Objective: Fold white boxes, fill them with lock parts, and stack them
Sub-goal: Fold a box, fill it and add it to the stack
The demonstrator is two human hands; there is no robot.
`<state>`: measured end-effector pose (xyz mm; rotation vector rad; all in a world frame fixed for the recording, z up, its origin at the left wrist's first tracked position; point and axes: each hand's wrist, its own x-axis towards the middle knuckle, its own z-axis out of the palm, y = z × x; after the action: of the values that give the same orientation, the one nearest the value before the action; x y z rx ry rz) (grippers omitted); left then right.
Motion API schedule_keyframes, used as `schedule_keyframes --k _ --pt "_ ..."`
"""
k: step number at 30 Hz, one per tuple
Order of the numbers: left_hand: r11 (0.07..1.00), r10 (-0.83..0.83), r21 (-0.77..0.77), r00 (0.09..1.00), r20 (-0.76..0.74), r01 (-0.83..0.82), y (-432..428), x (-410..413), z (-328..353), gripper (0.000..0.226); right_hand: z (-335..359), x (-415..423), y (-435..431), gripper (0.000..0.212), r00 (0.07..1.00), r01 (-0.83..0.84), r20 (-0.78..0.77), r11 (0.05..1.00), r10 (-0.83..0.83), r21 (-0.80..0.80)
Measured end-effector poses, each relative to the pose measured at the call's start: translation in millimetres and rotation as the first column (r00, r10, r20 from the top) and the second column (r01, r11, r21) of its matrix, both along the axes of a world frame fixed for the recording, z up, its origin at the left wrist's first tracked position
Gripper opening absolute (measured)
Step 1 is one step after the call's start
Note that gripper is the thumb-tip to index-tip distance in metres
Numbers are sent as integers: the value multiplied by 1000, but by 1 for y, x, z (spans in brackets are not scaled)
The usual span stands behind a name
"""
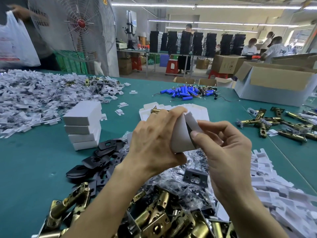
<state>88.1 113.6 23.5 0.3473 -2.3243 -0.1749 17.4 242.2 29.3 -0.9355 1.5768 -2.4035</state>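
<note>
Stack of boxes (83, 125) left of hands, latches (274, 124) right

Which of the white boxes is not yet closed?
The white box gripped by the left hand and right hand, its end open; the four stacked boxes at left are closed.

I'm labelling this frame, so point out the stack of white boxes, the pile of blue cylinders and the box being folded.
stack of white boxes (77, 129): head view, second box's end face.
pile of blue cylinders (184, 92): head view, middle of the heap.
box being folded (181, 136): head view, its curved outer panel.
</note>
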Motion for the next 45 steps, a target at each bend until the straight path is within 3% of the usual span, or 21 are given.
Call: schedule_keyframes --k 5,9,12,16,20,24,27,31,37,39,41,43,45 --pt "996 -40 83 999 -8 40 0 2 2 99 4 10 0 18 981 -19 -189 998 30 62" --pt "979 -84 182 996 -38 89 -1 4 3 107 5 6 4 31 916 -36 -385 979 114 203" --pt "962 -137 233 990 -43 144 -3 6 3 107 5 0 5 30 896 -87 -419 983 149 163" --pt "958 -173 229 985 -30 175 -2 5 2 104 -3 -3 5 19 874 22 -485 999 -2 36" --pt "965 -145 215 989 -25 147 -1 3 0 99 -12 -4 -1 16 764 203 -630 979 -140 29" --pt "981 -67 181 998 -15 69 -4 5 0 94 -17 -1 -7 20 875 56 -484 992 4 109" --pt "991 -21 129 999 34 17 -5 6 2 75 -18 -2 -7 24 944 -55 -316 991 93 126" --pt "997 25 69 996 89 -31 -2 3 0 63 -20 0 -7 38 929 26 -367 978 54 208" --pt "988 -68 146 995 76 56 -4 2 -4 76 -26 2 -12 37 919 85 -394 965 19 247" --pt "953 -166 263 986 28 153 -5 3 -1 92 -25 -1 -9 36 927 80 -374 971 10 225" --pt "822 -299 478 949 -101 310 -9 8 5 103 -20 -6 -5 34 954 20 -297 980 40 199" --pt "664 -379 628 907 -185 406 -16 14 12 98 -13 -11 0 32 953 -84 -273 982 128 168" --pt "576 -451 693 875 -174 435 -19 18 16 81 -6 -12 3 32 926 -228 -279 966 255 123"
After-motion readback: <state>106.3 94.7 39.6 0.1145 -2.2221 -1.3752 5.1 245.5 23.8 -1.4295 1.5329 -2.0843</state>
